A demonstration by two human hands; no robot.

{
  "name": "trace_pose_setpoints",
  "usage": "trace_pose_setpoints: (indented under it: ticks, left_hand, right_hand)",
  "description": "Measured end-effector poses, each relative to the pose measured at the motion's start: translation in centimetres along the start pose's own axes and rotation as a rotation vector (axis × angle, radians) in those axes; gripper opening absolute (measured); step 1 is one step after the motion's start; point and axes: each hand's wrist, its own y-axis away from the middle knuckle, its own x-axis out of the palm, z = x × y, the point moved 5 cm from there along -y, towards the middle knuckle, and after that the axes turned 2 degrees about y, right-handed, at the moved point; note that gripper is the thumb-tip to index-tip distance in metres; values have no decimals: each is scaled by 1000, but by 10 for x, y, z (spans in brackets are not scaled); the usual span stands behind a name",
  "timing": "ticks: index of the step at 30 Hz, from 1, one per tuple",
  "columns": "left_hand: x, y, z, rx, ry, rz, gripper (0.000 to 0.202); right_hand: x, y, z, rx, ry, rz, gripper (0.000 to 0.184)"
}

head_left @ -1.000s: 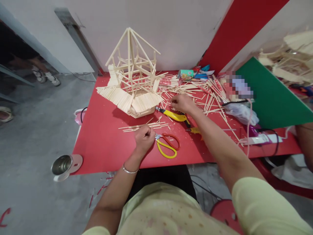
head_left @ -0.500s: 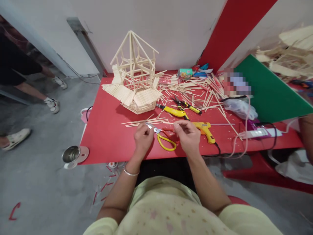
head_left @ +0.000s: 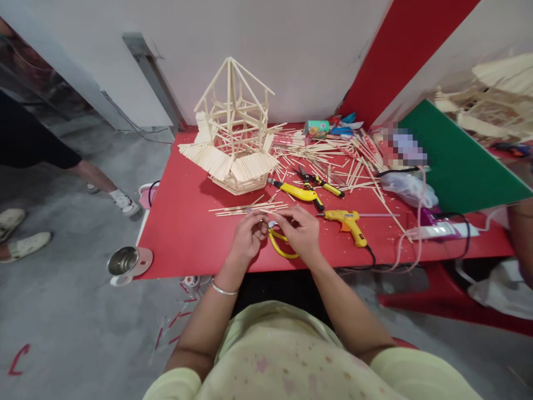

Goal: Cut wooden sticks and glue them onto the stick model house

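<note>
While held close together above the near side of the red table (head_left: 179,244), pinching a thin stick (head_left: 268,211) between thumb and finger of the right hand (head_left: 302,230). Curling the fingers of the left hand (head_left: 246,239) close beside its other end; cannot tell whether gripping it too. Partly covering the scissors, with a yellow handle loop (head_left: 287,255) showing below the right fingers. Just beyond the fingertips, facing a row of sticks (head_left: 233,210). Farther ahead, slightly left of the fingers, looking onto a stick-built model (head_left: 252,166), upright. Right of the fingers, seeing a yellow glue gun (head_left: 343,217) near; diagonally beyond them, pruning shears (head_left: 332,187) and strewn sticks (head_left: 353,166).
</note>
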Motion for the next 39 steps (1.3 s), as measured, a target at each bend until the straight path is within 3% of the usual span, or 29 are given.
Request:
trace_pose_setpoints:
  ticks: [4,8,11,15,21,27,29,32,36,39]
  left_hand:
    - [-6,-15,-16,116,-193,-139,26]
    - [-12,-41,-40,326,-740,-172,22]
    - [-18,-61,-41,322,-1084,-188,22]
    - [-21,-70,-35,355,-1187,-220,21]
    - [-18,-61,-39,433,-1110,-236,18]
    - [-18,-52,-41,454,-919,-178,13]
    - [-15,-47,-37,414,-732,-139,9]
    - [-6,-35,-24,247,-403,-56,25]
    - [2,-13,-16,118,-218,-25,32]
    - [-1,1,-15,103,-220,-14,28]
  right_hand:
    - [5,-27,-20,-32,110,212,23]
    - [12,-70,-52,-30,581,420,29]
    - [28,-93,-71,-78,821,649,30]
    - [44,-103,-83,-99,888,769,28]
    - [50,-91,-86,-74,921,734,33]
    - [27,-70,-66,35,731,550,25]
    - [16,-59,-48,33,575,416,22]
    - [4,-37,-21,45,271,213,19]
    - [11,-7,0,22,135,182,19]
    - [13,10,-1,37,104,183,18]
